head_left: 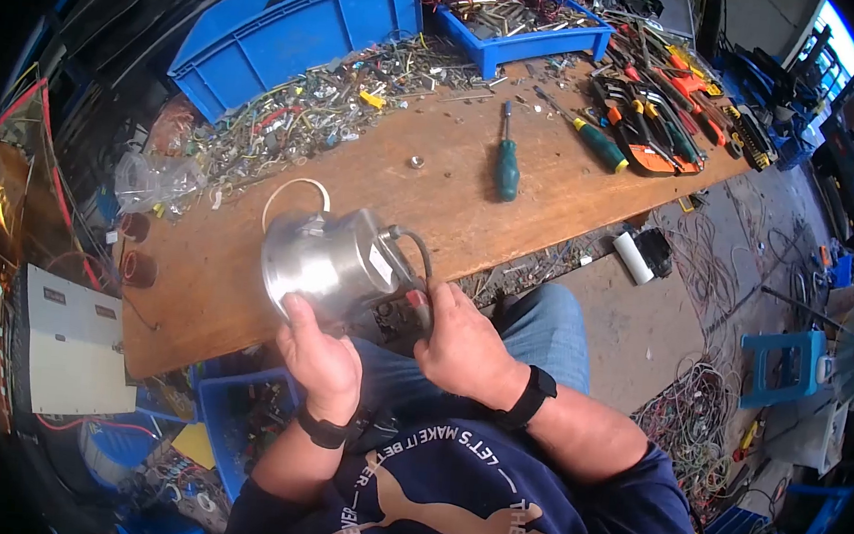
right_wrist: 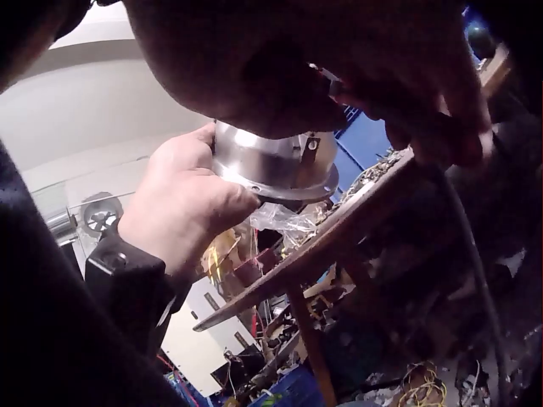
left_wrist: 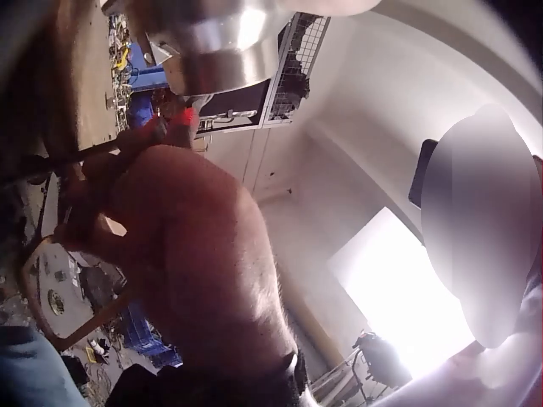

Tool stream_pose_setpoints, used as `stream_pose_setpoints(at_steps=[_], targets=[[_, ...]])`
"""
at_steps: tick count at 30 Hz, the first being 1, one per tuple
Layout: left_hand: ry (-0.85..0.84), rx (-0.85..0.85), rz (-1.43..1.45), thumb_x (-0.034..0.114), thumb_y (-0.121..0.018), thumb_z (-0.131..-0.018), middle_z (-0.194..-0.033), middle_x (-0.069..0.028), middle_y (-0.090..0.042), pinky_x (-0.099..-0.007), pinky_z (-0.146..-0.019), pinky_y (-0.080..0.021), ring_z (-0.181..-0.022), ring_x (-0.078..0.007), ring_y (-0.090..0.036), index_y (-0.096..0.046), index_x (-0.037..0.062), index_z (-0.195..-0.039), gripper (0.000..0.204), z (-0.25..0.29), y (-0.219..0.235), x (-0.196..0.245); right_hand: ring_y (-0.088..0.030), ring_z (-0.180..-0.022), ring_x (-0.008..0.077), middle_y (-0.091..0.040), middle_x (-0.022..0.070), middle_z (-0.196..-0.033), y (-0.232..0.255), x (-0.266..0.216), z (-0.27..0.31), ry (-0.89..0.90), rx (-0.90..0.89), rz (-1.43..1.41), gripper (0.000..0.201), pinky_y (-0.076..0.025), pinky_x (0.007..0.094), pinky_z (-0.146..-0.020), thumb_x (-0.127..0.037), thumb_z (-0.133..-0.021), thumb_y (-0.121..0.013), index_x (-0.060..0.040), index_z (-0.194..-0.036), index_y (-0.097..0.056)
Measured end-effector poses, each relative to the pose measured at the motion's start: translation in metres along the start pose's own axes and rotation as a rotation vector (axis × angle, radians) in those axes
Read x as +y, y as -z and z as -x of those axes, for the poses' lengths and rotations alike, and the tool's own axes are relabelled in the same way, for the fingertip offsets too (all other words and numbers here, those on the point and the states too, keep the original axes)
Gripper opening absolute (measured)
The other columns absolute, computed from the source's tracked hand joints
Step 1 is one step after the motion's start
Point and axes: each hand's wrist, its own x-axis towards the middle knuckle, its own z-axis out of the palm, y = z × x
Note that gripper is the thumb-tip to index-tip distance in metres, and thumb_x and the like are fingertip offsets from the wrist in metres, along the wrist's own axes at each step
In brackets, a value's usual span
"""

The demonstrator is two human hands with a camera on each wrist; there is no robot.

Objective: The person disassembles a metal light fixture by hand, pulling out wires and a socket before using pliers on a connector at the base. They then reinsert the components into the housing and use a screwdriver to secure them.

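Observation:
A shiny metal cylinder [head_left: 315, 266] is held above the near edge of the bench. My left hand [head_left: 323, 361] grips its near side, thumb on the metal; in the right wrist view that hand [right_wrist: 174, 199] wraps its rim. Curled fingers of my right hand [head_left: 471, 346] hold a slim red-and-dark tool [head_left: 418, 303] against or close to the cylinder's right end, where a dark cable [head_left: 421, 241] loops out. The tool's tip is hidden. In the left wrist view the right hand [left_wrist: 204, 229] is beneath the cylinder [left_wrist: 227, 42].
A green-handled screwdriver [head_left: 507, 170] lies on the wooden bench [head_left: 457, 209], another [head_left: 600, 146] farther right beside pliers and cutters. Scrap pieces [head_left: 294, 106] lie before a large blue crate [head_left: 299, 41]. A blue tray [head_left: 530, 44] holds metal parts. A clear plastic bag [head_left: 158, 181] is at left.

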Motion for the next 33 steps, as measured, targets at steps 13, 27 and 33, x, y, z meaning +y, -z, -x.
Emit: stream_pose_setpoints(at_steps=[13, 27, 33], targets=[[0.082, -0.049, 0.05, 0.033, -0.036, -0.099, -0.129, -0.016, -0.048, -0.0407, -0.099, -0.04, -0.118, -0.0266, -0.049, -0.039, -0.0043, -0.131, 0.049, -0.005, -0.003, 0.022, -0.055, -0.087, 0.0385, -0.055, 0.0216, -0.091, 0.008, -0.001, -0.002, 0.15, 0.121, 0.186, 0.029, -0.048, 0.0449, -0.075, -0.014, -0.084, -0.054, 0.004, -0.106, -0.046], [-0.058, 0.014, -0.019, 0.033, -0.038, -0.099, -0.13, -0.0154, -0.047, -0.0417, -0.1, -0.038, -0.12, -0.0265, -0.047, -0.038, -0.0035, -0.132, 0.049, -0.018, 0.006, 0.021, -0.048, -0.106, 0.0408, -0.05, 0.0275, -0.107, 0.017, -0.008, 0.004, 0.084, -0.16, -0.035, 0.049, -0.042, 0.0436, -0.091, -0.004, -0.073, -0.055, 0.0085, -0.118, -0.039], [0.274, 0.01, 0.262, 0.031, -0.034, -0.1, -0.133, -0.0144, -0.046, -0.0445, -0.103, -0.036, -0.123, -0.0283, -0.045, -0.037, -0.0005, -0.133, 0.046, -0.032, 0.011, 0.027, -0.045, -0.116, 0.0404, -0.048, 0.029, -0.121, 0.033, -0.01, 0.008, -0.038, -0.3, -0.166, 0.057, -0.039, 0.0408, -0.098, -0.003, -0.075, -0.053, 0.009, -0.127, -0.034]])
